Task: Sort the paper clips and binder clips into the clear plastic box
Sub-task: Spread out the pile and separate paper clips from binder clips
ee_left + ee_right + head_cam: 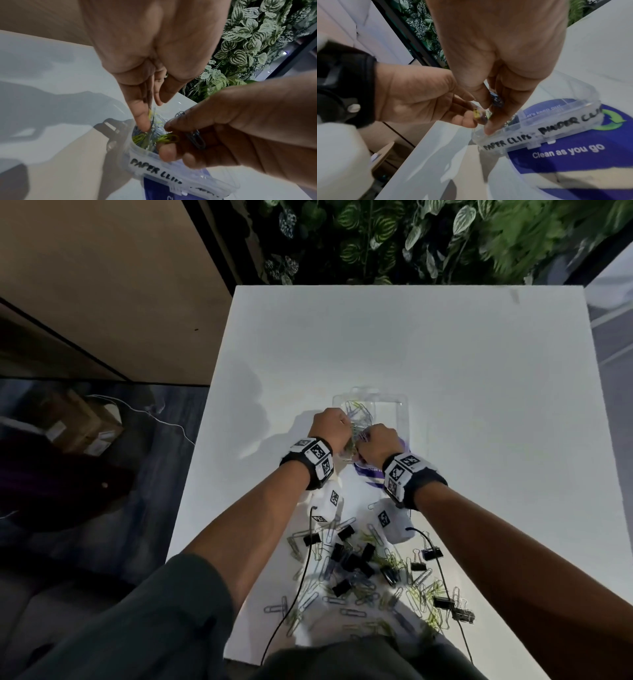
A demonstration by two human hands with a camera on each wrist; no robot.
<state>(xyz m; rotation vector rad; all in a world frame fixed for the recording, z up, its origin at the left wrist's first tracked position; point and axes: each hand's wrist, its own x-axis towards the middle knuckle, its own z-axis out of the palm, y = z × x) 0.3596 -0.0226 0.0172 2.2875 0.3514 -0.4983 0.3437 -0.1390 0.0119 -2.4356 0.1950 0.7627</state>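
Pinching paper clips over the box (394,405): left hand (330,428) some, count unclear; right hand (376,445) at least two. Roughly ten binder clips (352,563) loose on table (445,354).

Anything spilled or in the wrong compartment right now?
Nothing misplaced: paper clips lie only in the box side marked for them. The binder clips remain loose on the table, unsorted.

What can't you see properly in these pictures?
- Head view: the near end of the clear plastic box, hidden by both hands.
- Left wrist view: the second label, cut off by the edge.
- Right wrist view: the paper clips in the right hand, blurred and covered by fingers.
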